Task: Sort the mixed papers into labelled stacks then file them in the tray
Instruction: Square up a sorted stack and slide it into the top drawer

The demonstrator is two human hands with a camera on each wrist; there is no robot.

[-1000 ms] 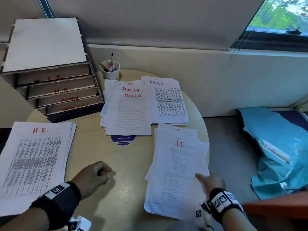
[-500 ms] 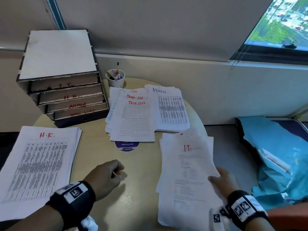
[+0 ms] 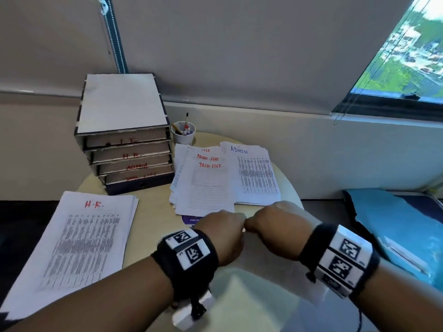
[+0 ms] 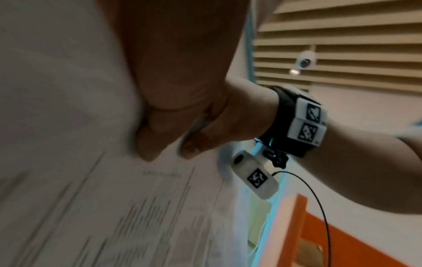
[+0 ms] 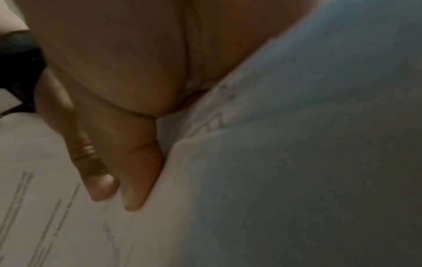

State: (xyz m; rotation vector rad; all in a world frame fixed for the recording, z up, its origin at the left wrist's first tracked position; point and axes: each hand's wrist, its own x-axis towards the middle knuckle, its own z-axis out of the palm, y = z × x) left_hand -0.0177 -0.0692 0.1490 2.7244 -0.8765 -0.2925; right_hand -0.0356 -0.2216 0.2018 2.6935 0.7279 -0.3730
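White printed sheets — the I.T. stack point(image 4: 95, 207) — fill both wrist views; both hands hold it upright in front of the person, above the near part of the round table point(image 3: 153, 207); left hand point(image 3: 221, 232) with thumb and a fingertip pinching the paper's upper part, seen plainly in the left wrist view; right hand point(image 3: 275, 226) just beside it, knuckles nearly touching, fingers curled over the same sheets point(image 5: 274, 180) in the right wrist view; print too blurred to read. On the table: H.R. stack point(image 3: 79, 238) at the left edge, lying flat; Task List stack point(image 3: 203, 183) further back at centre, fanned unevenly, beside the Admin stack point(image 3: 254, 173) to its right, the two overlapping at their edges. Filing tray point(image 3: 127, 144) stands at the back left, four tiers lettered I.T., H.R., Admin, Task List from top down; white cup point(image 3: 183, 136) with pens just right of it. Blue cloth point(image 3: 395, 226) lies off the table at right.
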